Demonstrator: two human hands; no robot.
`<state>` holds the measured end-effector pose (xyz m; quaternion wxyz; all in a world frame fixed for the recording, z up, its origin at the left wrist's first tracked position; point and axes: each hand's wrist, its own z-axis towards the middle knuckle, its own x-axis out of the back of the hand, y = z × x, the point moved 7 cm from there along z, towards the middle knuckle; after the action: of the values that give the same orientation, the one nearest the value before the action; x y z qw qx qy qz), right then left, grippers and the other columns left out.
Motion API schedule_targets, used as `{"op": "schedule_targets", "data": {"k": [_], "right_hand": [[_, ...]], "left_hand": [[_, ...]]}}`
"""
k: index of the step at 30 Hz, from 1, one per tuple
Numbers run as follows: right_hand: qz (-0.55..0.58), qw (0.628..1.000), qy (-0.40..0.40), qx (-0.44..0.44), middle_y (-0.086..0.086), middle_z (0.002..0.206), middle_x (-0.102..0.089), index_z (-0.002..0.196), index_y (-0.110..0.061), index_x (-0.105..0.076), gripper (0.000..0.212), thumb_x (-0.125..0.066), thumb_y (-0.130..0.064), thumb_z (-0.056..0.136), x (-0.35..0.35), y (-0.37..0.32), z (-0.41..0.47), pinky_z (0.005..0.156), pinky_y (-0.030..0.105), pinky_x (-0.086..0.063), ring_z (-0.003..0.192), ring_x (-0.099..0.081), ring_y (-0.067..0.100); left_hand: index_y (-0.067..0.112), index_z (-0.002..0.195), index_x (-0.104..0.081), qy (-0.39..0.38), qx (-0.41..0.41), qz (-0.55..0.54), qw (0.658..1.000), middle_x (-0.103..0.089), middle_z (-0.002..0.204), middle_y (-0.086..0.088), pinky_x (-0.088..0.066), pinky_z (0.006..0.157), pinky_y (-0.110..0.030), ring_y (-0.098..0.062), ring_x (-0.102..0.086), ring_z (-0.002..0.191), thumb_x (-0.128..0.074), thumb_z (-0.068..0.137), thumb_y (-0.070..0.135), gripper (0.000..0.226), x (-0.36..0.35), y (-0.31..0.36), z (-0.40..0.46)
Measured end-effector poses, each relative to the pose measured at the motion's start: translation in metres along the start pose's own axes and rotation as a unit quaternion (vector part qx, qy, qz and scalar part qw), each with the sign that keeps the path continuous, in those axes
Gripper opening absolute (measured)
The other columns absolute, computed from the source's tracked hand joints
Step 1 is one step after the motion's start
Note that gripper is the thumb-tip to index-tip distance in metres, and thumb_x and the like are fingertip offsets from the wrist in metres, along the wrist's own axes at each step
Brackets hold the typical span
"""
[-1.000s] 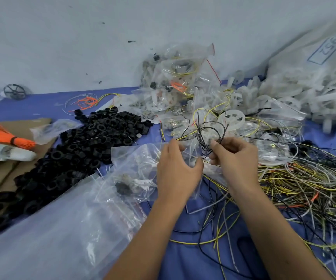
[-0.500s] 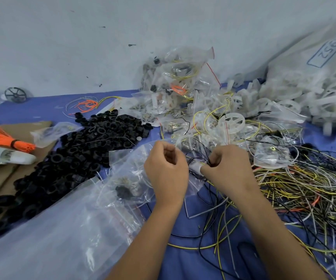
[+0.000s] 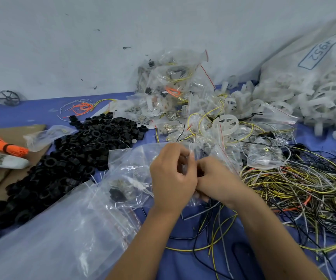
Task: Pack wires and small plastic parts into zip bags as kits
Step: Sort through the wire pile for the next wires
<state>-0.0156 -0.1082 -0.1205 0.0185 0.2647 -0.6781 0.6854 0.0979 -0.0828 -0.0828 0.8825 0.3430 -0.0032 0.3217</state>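
Observation:
My left hand (image 3: 172, 178) and my right hand (image 3: 213, 179) meet at the middle of the blue table, fingers curled on the mouth of a small clear zip bag (image 3: 134, 178). The bag holds a black plastic part and some pale small parts. My right hand's fingertips are tucked at the bag's opening behind my left hand; the black wire coil seen earlier is hidden. Loose yellow, black and white wires (image 3: 296, 188) lie in a tangle to the right. A heap of black plastic rings (image 3: 72, 154) lies to the left.
Filled zip bags (image 3: 175, 87) are piled against the wall. White plastic wheels (image 3: 324, 102) spill from a big sack at right. A stack of empty zip bags (image 3: 52, 235) lies near left. Orange wire bundle (image 3: 1, 146) and cardboard sit at far left.
The black wire coil, held up above the bag one second ago, has gone down out of sight at the bag's mouth. Both hands moved closer together and now touch.

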Motion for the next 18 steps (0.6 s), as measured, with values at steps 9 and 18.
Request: {"op": "schedule_targets", "data": {"k": [9, 18], "right_hand": [[0.198, 0.975, -0.024, 0.096, -0.011, 0.07, -0.069, 0.074, -0.028, -0.076, 0.048, -0.047, 0.003, 0.096, -0.009, -0.013, 0.001, 0.061, 0.012, -0.048, 0.067, -0.063, -0.002], [0.35, 0.936, -0.04, 0.005, 0.008, 0.088, -0.072, 0.096, -0.005, -0.072, 0.027, -0.046, 0.001, 0.102, -0.023, -0.004, 0.003, 0.069, 0.022, -0.057, 0.081, -0.069, 0.015]], "left_hand": [[0.011, 0.073, -0.057, 0.014, -0.05, -0.018, 0.999, -0.051, 0.067, 0.007, -0.033, 0.06, -0.009, -0.004, -0.043, 0.062, -0.074, 0.081, 0.004, 0.02, 0.0, 0.022, -0.005], [0.011, 0.076, -0.059, 0.029, -0.006, -0.034, 0.999, -0.055, 0.069, 0.007, -0.039, 0.059, -0.019, -0.008, -0.051, 0.064, -0.071, 0.085, 0.009, 0.015, 0.002, 0.011, -0.004]]}}
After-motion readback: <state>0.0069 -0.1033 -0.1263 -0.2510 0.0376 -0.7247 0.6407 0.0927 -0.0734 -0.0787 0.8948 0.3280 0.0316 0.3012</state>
